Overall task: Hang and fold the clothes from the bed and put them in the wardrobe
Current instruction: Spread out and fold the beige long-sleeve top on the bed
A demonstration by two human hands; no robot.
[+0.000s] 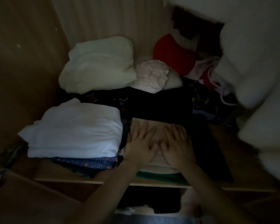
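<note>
Both my hands lie flat, fingers straight and spread, on a folded pale garment [152, 126] near the front edge of the wardrobe shelf [87, 179]: my left hand [140, 145] on its left half, my right hand [176, 147] on its right half, thumbs nearly touching. Neither hand grips anything. The garment tops a short stack; a green layer [160, 176] peeks out beneath it at the front edge.

Just beside it on the left sits a folded white pile [74, 131] over a blue dotted fabric [87, 164]. Toward the back left corner rests a bulky white bundle [97, 65], with a crumpled pale pink piece [152, 76] beside it and something red [171, 52] farther right. Between the front and back rows lies dark cloth [155, 102] whose folds I cannot make out in the dim light. A large blurred white mass [257, 62] covers the shelf's right side and runs off the frame.
</note>
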